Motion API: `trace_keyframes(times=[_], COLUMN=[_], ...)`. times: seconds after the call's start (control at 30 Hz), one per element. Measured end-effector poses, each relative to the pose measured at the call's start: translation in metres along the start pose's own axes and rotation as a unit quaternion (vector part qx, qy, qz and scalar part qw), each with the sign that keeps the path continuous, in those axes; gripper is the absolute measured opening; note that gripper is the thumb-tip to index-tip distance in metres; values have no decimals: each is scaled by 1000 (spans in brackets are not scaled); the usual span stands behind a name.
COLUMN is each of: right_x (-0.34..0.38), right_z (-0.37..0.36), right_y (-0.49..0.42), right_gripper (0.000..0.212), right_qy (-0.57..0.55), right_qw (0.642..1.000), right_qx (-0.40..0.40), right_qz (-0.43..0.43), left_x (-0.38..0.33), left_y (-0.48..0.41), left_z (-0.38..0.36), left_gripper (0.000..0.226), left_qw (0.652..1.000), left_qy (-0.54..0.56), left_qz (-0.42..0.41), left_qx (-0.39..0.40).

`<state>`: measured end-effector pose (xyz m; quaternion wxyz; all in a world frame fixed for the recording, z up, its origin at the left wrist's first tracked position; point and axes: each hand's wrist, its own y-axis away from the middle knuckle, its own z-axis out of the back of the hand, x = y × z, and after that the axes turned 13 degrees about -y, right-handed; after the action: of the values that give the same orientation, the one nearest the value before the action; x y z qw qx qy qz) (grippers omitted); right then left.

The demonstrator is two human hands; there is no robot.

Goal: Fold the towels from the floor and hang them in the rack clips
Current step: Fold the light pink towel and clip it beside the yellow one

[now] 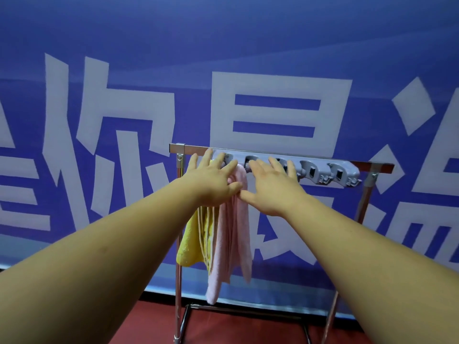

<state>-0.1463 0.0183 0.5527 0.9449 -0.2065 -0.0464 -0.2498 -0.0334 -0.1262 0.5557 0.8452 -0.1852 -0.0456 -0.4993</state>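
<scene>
A grey clip strip (pixel 320 170) runs along the top bar of a chrome rack (pixel 367 209). A folded pink towel (pixel 238 234) hangs from a clip near the strip's left end, and a yellow towel (pixel 191 242) hangs just left of it. My left hand (pixel 211 180) is spread with straight fingers over the top of both towels at the clips. My right hand (pixel 273 184) is spread too, fingers against the clip strip, thumb touching the pink towel's upper edge. The clips under my hands are hidden.
Behind the rack stands a blue wall banner (pixel 149 45) with large white characters. Three clips to the right of my hands hold nothing. The floor (pixel 236 328) is dark red, and the rack's base bars cross it low down.
</scene>
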Motion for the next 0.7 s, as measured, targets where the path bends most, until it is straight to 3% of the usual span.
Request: trace_keyframes(times=[0.17,0.33,0.7], right_x=[3,0,-31], right_z=[41,80,125], right_y=[34,81,200], right_gripper=[97,101,100], right_qy=[9,14,38], right_qw=[999,998,986], right_qx=[4,-11,-38], right_qz=[-36,-66,-156], left_x=[-8,-23,-69], left_y=[37,73,152], left_z=[31,58,80], left_gripper=[83,111,105], left_qw=[999,998,999], left_qy=[28,45,30], left_qz=[32,33,23], left_qx=[4,6,8])
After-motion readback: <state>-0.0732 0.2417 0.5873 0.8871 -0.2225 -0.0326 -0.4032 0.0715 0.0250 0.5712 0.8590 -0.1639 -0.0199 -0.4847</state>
